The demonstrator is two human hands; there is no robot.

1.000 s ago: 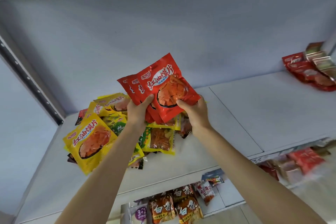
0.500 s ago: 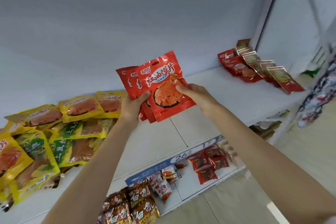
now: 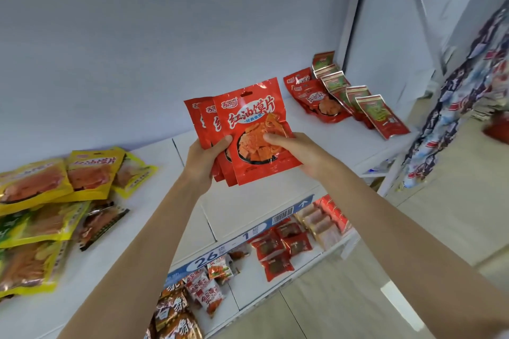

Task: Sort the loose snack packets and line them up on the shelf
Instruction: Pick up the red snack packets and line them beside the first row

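The light is bright, soft and even, a little blue on the white back wall (image 3: pixel 165 36). Shadows are faint. Small shiny spots sit on the red packets (image 3: pixel 256 129) held in the middle, and their big letters are sharp. The yellow packets (image 3: pixel 41 215) at the far left look smeared. The patterned cloth (image 3: pixel 462 107) at the right edge is blurry too. Straight shelf (image 3: pixel 275 198) lines bend and lean near the edges.
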